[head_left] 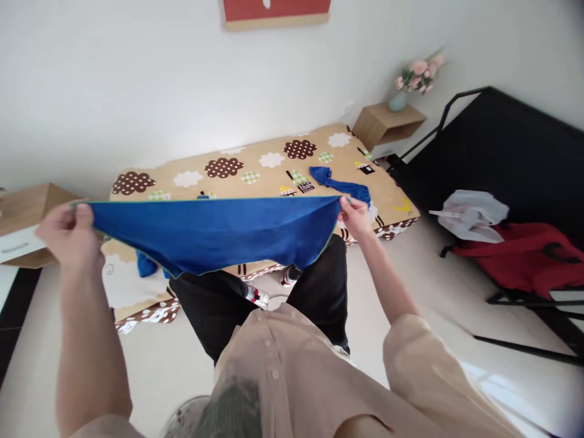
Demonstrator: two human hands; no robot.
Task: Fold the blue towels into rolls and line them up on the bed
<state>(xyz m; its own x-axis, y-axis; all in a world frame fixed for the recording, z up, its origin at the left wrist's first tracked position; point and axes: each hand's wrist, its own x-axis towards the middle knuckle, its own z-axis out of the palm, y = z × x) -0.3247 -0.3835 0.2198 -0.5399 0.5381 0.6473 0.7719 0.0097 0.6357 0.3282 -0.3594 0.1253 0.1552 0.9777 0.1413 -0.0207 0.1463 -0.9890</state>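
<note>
A blue cloth point(214, 231) with a thin green edge is stretched flat between my two hands, above my lap. My left hand point(72, 234) pinches its upper left corner, fingers closed. At the other end, my right hand point(353, 216) grips the upper right corner between thumb and fingers. The cloth's top edge is taut, and its lower edge hangs loose in a curve. Beyond it a low surface with a patterned cover point(269, 159) is partly hidden. A crumpled blue cloth point(340, 181) lies on that cover, and another bit of blue fabric point(146, 264) shows below the held cloth.
Wooden bedside cabinets stand left point(27, 210) and right point(387, 125); the right one bears a flower vase point(398, 100). At the right, a black folding frame point(502, 146) holds a white plastic bag point(474, 213) and a red bag point(529, 255).
</note>
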